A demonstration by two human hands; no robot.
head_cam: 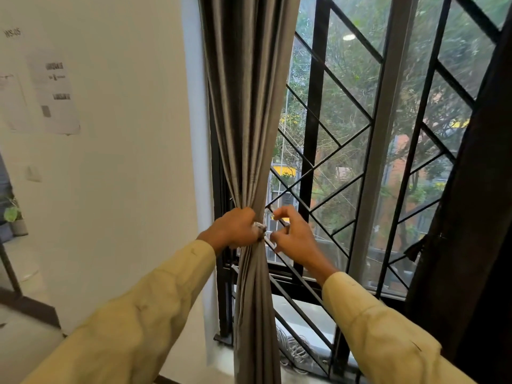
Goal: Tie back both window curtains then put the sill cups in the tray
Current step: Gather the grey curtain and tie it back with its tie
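Note:
The grey left curtain (243, 128) hangs bunched into a narrow column at the window's left edge. My left hand (238, 230) is clenched around the bunch at waist height, where a pale tie-back band (260, 227) wraps it. My right hand (291, 234) sits just right of the bunch, thumb and fingers curled and pinching the band's end. The dark right curtain (476, 217) hangs loose along the right edge. No cups or tray are in view.
A black diagonal window grille (332, 151) stands behind the curtains, trees outside. The sill (299, 309) lies below, with a coil of cable (293, 353) on it. A white wall with papers (52, 92) is at left, a potted plant (12, 217) far left.

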